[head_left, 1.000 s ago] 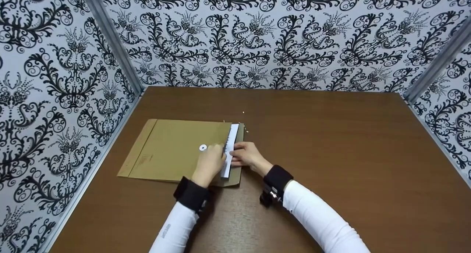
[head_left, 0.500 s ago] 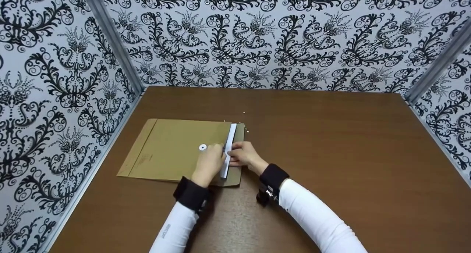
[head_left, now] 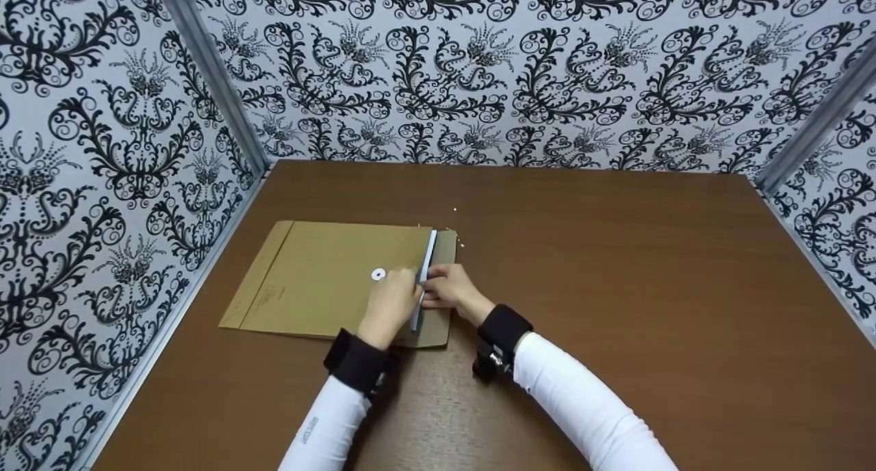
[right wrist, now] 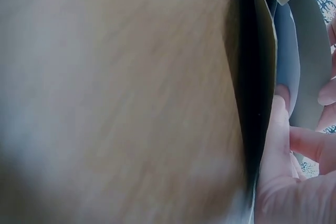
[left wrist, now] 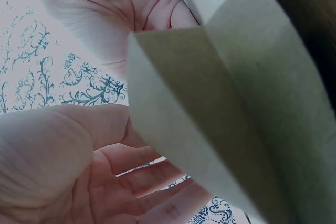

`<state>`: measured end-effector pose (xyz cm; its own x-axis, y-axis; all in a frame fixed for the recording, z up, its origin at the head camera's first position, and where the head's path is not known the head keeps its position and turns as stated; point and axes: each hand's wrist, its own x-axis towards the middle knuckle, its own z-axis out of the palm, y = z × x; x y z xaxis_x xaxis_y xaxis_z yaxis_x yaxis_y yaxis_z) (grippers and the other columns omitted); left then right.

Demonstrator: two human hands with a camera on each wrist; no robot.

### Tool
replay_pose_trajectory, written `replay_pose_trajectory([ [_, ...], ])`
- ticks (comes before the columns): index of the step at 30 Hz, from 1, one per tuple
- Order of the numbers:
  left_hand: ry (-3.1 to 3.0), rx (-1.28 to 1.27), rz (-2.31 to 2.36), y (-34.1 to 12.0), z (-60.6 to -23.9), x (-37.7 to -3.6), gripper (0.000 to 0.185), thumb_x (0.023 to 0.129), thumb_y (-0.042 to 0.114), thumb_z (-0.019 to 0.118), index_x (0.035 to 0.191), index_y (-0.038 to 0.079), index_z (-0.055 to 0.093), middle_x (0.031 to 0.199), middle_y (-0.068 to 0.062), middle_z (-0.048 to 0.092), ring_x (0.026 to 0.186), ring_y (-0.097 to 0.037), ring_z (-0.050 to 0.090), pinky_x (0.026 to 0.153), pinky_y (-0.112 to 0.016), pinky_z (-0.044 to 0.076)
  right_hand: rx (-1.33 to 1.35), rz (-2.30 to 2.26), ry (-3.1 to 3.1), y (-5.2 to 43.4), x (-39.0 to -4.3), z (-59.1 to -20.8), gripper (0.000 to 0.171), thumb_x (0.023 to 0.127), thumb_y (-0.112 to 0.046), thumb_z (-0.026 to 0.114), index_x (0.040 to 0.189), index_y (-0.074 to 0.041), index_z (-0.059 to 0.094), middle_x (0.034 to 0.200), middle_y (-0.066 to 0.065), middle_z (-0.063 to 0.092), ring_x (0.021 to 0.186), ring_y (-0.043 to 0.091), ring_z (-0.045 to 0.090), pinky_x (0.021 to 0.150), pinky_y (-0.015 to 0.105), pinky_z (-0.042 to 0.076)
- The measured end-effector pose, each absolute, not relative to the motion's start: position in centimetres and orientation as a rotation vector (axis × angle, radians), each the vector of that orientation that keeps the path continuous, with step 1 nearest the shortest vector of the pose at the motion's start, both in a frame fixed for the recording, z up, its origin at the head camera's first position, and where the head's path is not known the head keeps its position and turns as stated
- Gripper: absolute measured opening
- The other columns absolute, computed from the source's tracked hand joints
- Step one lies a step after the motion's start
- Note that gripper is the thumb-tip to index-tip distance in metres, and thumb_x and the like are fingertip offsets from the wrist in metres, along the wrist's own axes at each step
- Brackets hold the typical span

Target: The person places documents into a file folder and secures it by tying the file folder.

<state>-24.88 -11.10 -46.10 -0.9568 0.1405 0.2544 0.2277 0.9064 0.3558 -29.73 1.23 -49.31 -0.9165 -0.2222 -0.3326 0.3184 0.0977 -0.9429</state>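
Note:
A kraft envelope (head_left: 321, 279) lies flat on the brown table (head_left: 616, 265), with a white string disc (head_left: 378, 274) on its face and its flap (head_left: 446, 242) open to the right. A narrow strip of white paper (head_left: 428, 255) shows at the envelope's mouth; the rest is inside. My left hand (head_left: 390, 303) grips the upper edge of the mouth, and the brown layer (left wrist: 236, 108) stands lifted beside its fingers (left wrist: 79, 161). My right hand (head_left: 448, 289) pinches the paper's edge from the right. In the right wrist view its fingers (right wrist: 278, 171) hold the paper (right wrist: 287, 51) inside the mouth.
Patterned walls (head_left: 479, 74) close in the table on the left, back and right. A few small white specks (head_left: 455, 214) lie just beyond the envelope. Bare tabletop spreads to the right of my hands.
The visible white strip has narrowed as the paper slid left into the envelope. My right hand moved a little left with it. My left hand stayed in place.

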Motion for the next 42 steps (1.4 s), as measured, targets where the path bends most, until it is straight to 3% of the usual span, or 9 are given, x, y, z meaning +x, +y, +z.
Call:
replay_pose_trajectory([
  [17, -2.87, -0.293, -0.671, -11.7, -45.8, -25.2, 0.009, 0.089, 0.0, 0.063, 0.092, -0.005, 0.07, 0.09, -0.025, 0.074, 0.085, -0.042, 0.074, 0.07, -0.053, 0.058, 0.048, -1.87, 1.971, 0.6, -29.6, -49.2, 0.032, 0.096, 0.006, 0.053, 0.126, 0.009, 0.062, 0.086, 0.007, 0.07, 0.059, 0.006, 0.067, 0.066, 0.023, 0.063],
  [26, -2.897, -0.303, -0.737, -11.9, -45.4, -25.3, 0.015, 0.091, -0.003, 0.06, 0.1, -0.007, 0.071, 0.095, -0.027, 0.075, 0.089, -0.042, 0.074, 0.074, -0.052, 0.059, 0.046, -1.865, 1.987, 0.1, -29.7, -49.2, 0.037, 0.096, 0.008, 0.049, 0.133, 0.011, 0.057, 0.095, 0.013, 0.071, 0.061, 0.007, 0.067, 0.068, 0.025, 0.063],
  [37, -2.9, -0.301, -0.741, -12.1, -45.1, -25.3, 0.014, 0.093, -0.001, 0.061, 0.101, -0.006, 0.071, 0.098, -0.027, 0.075, 0.094, -0.043, 0.073, 0.078, -0.054, 0.059, 0.026, -1.855, 1.989, -0.3, -29.7, -49.3, 0.031, 0.096, 0.008, 0.049, 0.125, 0.01, 0.06, 0.084, 0.004, 0.065, 0.06, 0.004, 0.065, 0.066, 0.023, 0.062],
  [42, -2.907, -0.305, -0.742, -12.2, -45.1, -25.4, 0.016, 0.093, -0.001, 0.06, 0.103, -0.006, 0.071, 0.099, -0.027, 0.075, 0.095, -0.044, 0.073, 0.079, -0.054, 0.058, 0.012, -1.838, 2.015, -0.3, -29.7, -49.3, 0.036, 0.095, 0.008, 0.047, 0.13, 0.01, 0.059, 0.088, 0.009, 0.07, 0.064, 0.006, 0.066, 0.069, 0.025, 0.063],
])
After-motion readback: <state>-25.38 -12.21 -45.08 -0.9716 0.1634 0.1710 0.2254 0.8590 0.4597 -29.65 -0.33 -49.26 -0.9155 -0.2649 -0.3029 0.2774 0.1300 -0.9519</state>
